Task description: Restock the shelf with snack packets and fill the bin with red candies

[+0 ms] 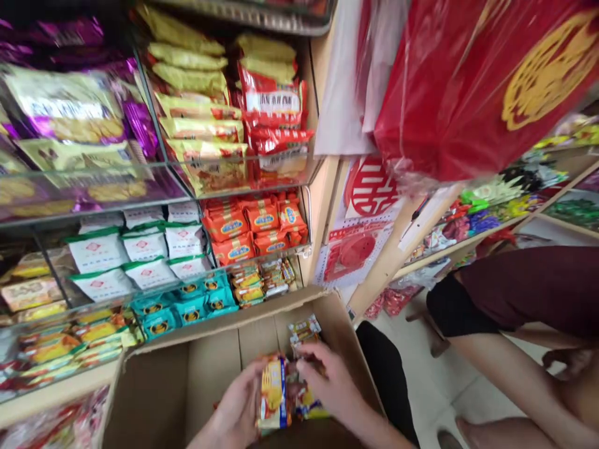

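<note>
1. Stocked shelves (70,388) of packaged snacks fill the left side of a shop, while red plastic-wrapped goods (444,93) hang at upper right.
2. An open cardboard box (213,362) sits at bottom center, against the lowest shelf.
3. The left hand (241,394), its forearm entering from the bottom edge, grips a yellow packet (272,393) at lower center, over the box, thumb and fingers closed on its left side.
4. The right hand (330,380) reaches in from lower right, palm down, fingers bent beside the packet; whether they pinch anything cannot be told.
5. Another packet (304,327) lies in the box just beyond the right hand.
6. A person in maroon (524,287) appears at right.
</note>
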Demonstrator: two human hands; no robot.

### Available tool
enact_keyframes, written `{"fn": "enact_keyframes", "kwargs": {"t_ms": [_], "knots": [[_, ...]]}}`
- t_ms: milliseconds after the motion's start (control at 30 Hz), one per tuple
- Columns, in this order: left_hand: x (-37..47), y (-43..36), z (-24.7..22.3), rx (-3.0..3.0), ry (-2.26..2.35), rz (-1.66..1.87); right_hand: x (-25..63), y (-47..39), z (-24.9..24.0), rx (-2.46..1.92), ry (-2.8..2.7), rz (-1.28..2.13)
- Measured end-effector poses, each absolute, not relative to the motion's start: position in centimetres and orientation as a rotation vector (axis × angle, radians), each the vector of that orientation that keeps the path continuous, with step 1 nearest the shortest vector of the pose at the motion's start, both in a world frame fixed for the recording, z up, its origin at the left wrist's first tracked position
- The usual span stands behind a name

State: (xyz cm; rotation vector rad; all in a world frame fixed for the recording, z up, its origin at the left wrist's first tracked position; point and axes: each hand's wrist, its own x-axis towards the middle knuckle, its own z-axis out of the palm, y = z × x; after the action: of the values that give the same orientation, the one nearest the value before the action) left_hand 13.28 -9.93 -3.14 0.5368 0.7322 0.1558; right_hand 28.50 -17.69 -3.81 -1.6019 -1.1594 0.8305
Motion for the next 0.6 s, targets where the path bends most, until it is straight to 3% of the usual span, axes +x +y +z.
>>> {"fn": "enact_keyframes", "kwargs": {"t_ms": [200,367,600], "knots": [[14.5,-11.0,-1.9,0.557,0.694,0.159,28.3,-17.0,-4.0,-1.405,-0.974,1.265],[14.3,-11.6,-4.2,0.756,0.679,0.300,28.1,-17.3,-4.3,-1.467,-0.851,1.183],[13.1,-11.1,-6.3,1.219,0.635,0.357,28.9,-17.8,-4.1,-1.560,-1.205,1.155]]}}
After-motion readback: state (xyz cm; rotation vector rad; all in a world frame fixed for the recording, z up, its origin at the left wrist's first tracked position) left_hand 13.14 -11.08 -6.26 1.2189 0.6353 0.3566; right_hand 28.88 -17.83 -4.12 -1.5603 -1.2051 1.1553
